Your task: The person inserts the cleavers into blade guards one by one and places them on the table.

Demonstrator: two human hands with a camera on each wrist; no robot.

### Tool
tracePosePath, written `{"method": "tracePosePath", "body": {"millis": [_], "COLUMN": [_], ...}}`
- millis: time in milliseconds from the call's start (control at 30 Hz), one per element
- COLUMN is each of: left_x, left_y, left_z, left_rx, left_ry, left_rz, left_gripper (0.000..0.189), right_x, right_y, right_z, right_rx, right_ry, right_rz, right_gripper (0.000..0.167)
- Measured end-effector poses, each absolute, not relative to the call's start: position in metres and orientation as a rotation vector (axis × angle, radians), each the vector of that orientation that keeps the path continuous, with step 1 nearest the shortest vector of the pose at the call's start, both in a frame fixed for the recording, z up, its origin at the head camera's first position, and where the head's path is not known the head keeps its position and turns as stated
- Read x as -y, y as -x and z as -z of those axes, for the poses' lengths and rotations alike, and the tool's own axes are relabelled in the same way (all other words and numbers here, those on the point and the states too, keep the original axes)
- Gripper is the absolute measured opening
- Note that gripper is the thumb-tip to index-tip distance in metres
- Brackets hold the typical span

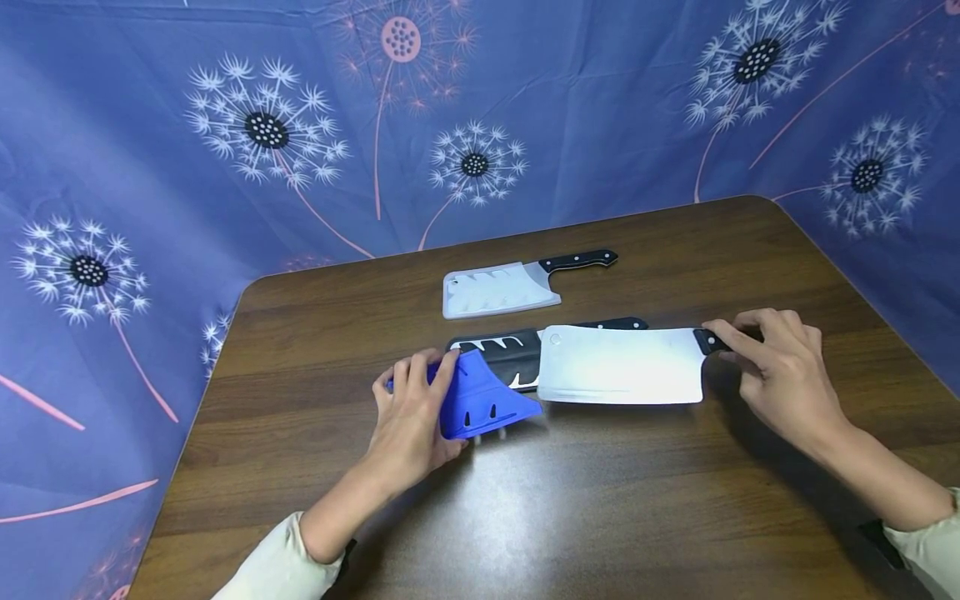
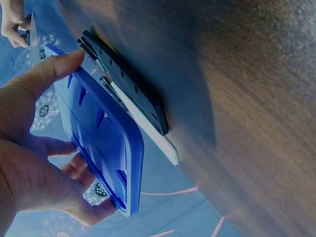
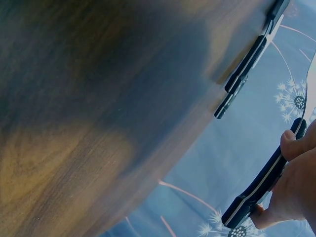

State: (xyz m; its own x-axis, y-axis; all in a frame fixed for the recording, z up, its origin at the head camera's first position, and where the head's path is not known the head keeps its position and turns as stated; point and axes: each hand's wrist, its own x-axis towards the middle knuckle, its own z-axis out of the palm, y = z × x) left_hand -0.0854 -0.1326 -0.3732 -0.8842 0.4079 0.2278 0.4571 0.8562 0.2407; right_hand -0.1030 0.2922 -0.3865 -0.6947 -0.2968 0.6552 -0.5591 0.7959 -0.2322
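Observation:
My left hand (image 1: 411, 417) holds a blue knife blade guard (image 1: 483, 400), thumb on one edge and fingers along the other. Slots show in the guard in the left wrist view. Raised over the table, a bare cleaver (image 1: 622, 367) points its broad blade left toward the guard, the two apart. My right hand (image 1: 783, 375) pinches the cleaver's black handle (image 3: 259, 185). Behind them lies a second cleaver in a black blade guard (image 1: 506, 367), partly hidden by the blue guard and the bare blade.
Farther back on the wooden table (image 1: 300, 375) lies a cleaver in a white guard (image 1: 491, 290), its black handle to the right. A blue cloth (image 1: 585, 125) with dandelion prints hangs behind the table's far edge.

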Motion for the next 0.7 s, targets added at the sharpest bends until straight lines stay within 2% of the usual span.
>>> {"method": "tracePosePath", "body": {"millis": [700], "left_x": [0.1304], "left_y": [0.0859], "left_z": [0.3713], "left_rx": [2.855], "left_ry": [0.665], "left_rz": [0.423], "left_gripper": [0.113], "right_x": [-0.2896], "right_y": [0.1014], "right_z": [0.3865], "right_rx": [2.383], "right_ry": [-0.619], "right_rz": [-0.557], "right_gripper": [0.066]}}
